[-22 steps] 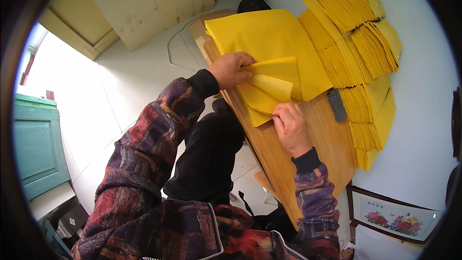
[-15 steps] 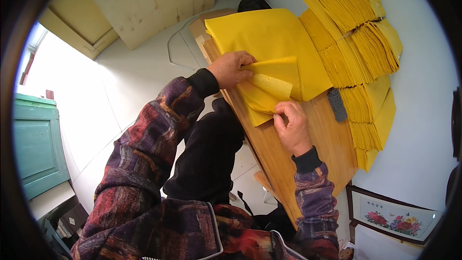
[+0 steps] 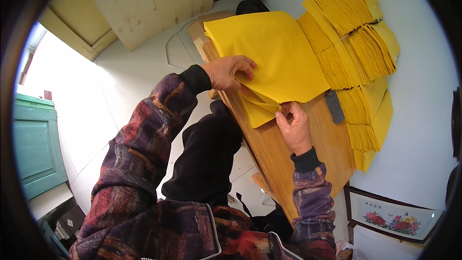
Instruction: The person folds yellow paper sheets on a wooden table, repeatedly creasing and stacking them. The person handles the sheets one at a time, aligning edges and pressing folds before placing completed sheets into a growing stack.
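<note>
A pile of large yellow paper sheets lies on the wooden table in front of me. At its near left edge my left hand is curled over the lifted edge of the top sheet, thumb below and fingers above. My right hand pinches the near corner of the sheets between thumb and forefinger. Folded yellow layers open in a narrow gap between the two hands. The tips of some right fingers are hidden behind the paper.
Tall bundles of folded yellow paper lean against the wall on the right. A dark grey block sits between them and the pile on the wooden table. Beyond stands a black bag; a framed flower picture is at lower right.
The small turned-back flap between my hands has gone down, and the top sheet now lies over it. My left hand has shifted slightly left and down; the right stays at the corner.
</note>
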Demonstrator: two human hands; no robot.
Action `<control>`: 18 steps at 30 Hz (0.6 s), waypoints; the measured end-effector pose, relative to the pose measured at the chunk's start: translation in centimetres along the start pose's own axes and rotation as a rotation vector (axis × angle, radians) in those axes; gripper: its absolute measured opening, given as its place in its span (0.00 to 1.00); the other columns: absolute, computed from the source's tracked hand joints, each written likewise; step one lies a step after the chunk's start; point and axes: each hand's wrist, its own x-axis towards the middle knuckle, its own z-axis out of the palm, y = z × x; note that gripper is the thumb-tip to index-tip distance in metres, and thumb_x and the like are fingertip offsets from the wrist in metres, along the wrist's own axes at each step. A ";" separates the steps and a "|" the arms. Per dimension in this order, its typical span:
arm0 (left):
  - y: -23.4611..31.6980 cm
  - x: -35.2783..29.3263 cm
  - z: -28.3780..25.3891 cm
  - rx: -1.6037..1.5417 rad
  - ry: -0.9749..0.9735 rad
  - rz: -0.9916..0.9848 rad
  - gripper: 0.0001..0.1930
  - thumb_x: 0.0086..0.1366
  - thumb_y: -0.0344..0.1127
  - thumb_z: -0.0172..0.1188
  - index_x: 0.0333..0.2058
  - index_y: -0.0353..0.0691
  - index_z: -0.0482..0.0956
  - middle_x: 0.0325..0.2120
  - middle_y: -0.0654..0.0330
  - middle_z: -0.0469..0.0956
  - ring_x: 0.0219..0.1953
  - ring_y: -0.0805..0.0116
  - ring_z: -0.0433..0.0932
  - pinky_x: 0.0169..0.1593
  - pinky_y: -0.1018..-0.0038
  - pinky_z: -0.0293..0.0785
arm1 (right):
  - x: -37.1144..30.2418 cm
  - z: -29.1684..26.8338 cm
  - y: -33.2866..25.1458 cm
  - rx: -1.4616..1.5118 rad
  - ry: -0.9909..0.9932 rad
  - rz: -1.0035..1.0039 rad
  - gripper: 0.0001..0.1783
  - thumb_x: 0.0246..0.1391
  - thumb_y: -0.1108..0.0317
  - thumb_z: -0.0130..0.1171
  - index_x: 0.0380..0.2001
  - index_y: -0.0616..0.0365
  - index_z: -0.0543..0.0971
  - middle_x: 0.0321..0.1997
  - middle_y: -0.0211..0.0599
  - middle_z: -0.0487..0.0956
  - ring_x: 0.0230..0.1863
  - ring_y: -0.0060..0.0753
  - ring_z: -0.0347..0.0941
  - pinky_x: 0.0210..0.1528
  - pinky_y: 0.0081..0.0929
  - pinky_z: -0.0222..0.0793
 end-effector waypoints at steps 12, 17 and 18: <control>-1.0 0.6 2.2 0.041 0.272 0.011 0.13 0.56 0.26 0.61 0.42 0.33 0.77 0.41 0.53 0.77 0.44 0.57 0.76 0.52 0.73 0.72 | -1.5 0.0 -0.3 -0.221 0.197 -0.244 0.11 0.47 0.74 0.61 0.35 0.61 0.74 0.39 0.41 0.74 0.37 0.40 0.71 0.39 0.31 0.69; -1.0 0.9 1.9 0.047 0.309 -0.034 0.15 0.55 0.31 0.60 0.41 0.32 0.77 0.38 0.49 0.77 0.42 0.53 0.76 0.48 0.69 0.72 | -2.7 0.4 -0.6 -0.474 0.067 -0.401 0.14 0.43 0.76 0.64 0.36 0.57 0.75 0.39 0.37 0.72 0.41 0.42 0.69 0.41 0.34 0.70; -1.0 1.0 1.9 0.030 0.328 -0.024 0.15 0.53 0.32 0.60 0.40 0.32 0.78 0.36 0.47 0.77 0.41 0.51 0.76 0.47 0.68 0.72 | -2.5 0.5 -0.6 -0.515 0.031 -0.409 0.14 0.42 0.77 0.64 0.35 0.57 0.75 0.39 0.36 0.72 0.41 0.41 0.69 0.41 0.34 0.70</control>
